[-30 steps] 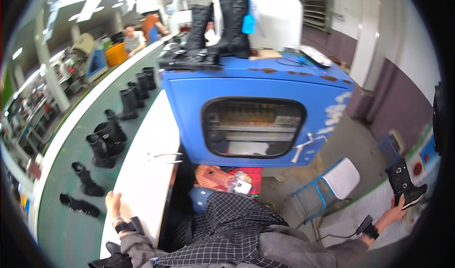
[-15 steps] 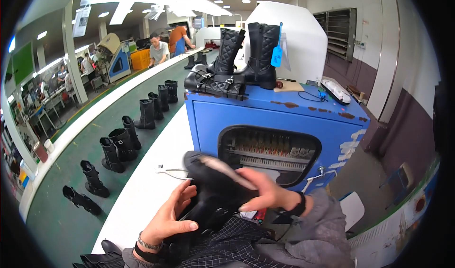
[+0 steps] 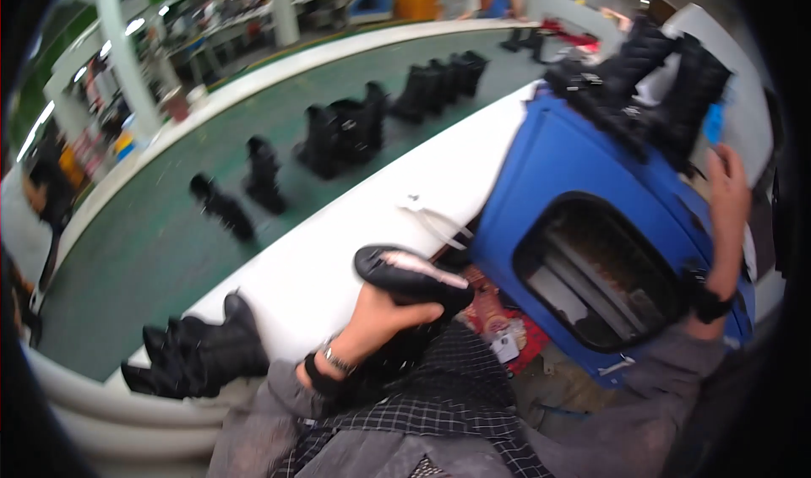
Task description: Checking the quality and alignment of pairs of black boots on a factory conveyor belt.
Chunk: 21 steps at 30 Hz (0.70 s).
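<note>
My left hand (image 3: 380,322) is wrapped round a black boot (image 3: 397,277) in front of my body. The boot's sole faces up and shows a pale pinkish strip, while its shaft hangs down against my checked apron, partly hidden by the hand. My right hand (image 3: 729,187) is stretched far out to the right over the top of the blue cabinet (image 3: 507,191). Its fingers look extended and somewhat blurred, with nothing seen in them. Just beyond the fingertips hangs a blue tag (image 3: 715,123) beside tall black boots (image 3: 688,98) standing on the cabinet.
Several black boots stand in a row on the green conveyor belt (image 3: 279,250). More black boots (image 3: 211,347) lie on the white ledge (image 3: 312,284) at my left. A white cable (image 3: 435,216) rests on the ledge. People (image 3: 459,1) work at the far side.
My right hand has let go of the boot and moved right to the cabinet top. My left hand still holds the boot. The view has turned left and tilted.
</note>
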Each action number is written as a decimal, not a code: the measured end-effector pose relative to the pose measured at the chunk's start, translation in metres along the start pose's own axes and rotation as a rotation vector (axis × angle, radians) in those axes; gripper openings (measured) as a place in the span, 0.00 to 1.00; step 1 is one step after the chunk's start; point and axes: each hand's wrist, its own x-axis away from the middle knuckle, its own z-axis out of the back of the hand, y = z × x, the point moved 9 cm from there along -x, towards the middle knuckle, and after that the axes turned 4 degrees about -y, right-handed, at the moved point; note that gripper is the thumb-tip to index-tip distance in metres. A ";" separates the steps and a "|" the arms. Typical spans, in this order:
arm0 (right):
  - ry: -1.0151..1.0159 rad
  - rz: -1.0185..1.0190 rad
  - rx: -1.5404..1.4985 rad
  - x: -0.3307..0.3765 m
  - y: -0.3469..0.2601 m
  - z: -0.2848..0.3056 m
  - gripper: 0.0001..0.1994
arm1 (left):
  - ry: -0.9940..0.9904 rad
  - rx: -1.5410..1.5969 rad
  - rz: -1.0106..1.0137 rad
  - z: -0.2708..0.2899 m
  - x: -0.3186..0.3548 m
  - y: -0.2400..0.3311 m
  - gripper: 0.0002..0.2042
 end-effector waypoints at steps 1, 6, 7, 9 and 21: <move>-0.027 -0.036 0.344 -0.018 0.069 0.016 0.26 | -0.009 -0.047 -0.021 0.001 -0.006 0.002 0.24; -0.292 -0.093 0.282 -0.061 0.212 -0.052 0.29 | 0.078 -0.062 0.030 0.039 0.007 -0.019 0.19; -0.335 -0.099 0.206 -0.063 0.231 -0.062 0.28 | 0.078 -0.107 0.010 0.046 0.010 -0.025 0.20; -0.418 -0.110 0.060 -0.068 0.252 -0.074 0.26 | 0.118 -0.107 -0.010 0.055 0.015 -0.040 0.21; -0.314 0.015 0.151 -0.064 0.227 -0.057 0.27 | 0.196 -0.020 0.034 0.075 0.041 -0.071 0.26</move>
